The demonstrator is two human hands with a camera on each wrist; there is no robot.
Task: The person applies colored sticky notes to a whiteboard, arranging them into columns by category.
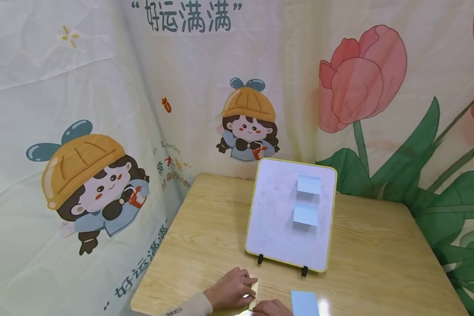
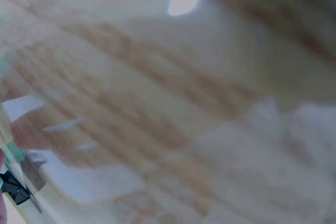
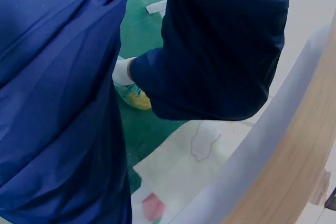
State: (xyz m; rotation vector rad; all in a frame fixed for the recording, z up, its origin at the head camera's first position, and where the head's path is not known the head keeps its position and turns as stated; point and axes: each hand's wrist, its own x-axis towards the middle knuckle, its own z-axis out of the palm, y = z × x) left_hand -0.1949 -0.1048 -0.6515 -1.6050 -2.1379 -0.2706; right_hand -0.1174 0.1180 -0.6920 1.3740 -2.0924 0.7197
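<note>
At the near edge of the head view, my left hand [image 1: 231, 289] grips a narrow pale yellow strip [image 1: 254, 289], its fingers bent over the strip's side. My right hand [image 1: 273, 308] comes in from below with its fingertips right at the strip's lower end; the frame's bottom cuts off the rest of it. Just right of the hands, a light blue sticky note [image 1: 305, 303] lies on the table. Blurred glossy tabletop [image 2: 157, 77] with reflections of fingers fills the left wrist view. Neither hand shows in the right wrist view.
A yellow-framed whiteboard [image 1: 274, 210] stands tilted on black feet beyond the hands. It bears an upper blue note [image 1: 309, 184] and a lower one [image 1: 305, 215]. Printed curtains [image 1: 197, 66] hang around the wooden table [image 1: 379, 245]. Dark blue trousers [image 3: 220, 51] show beside the table edge [image 3: 294, 156].
</note>
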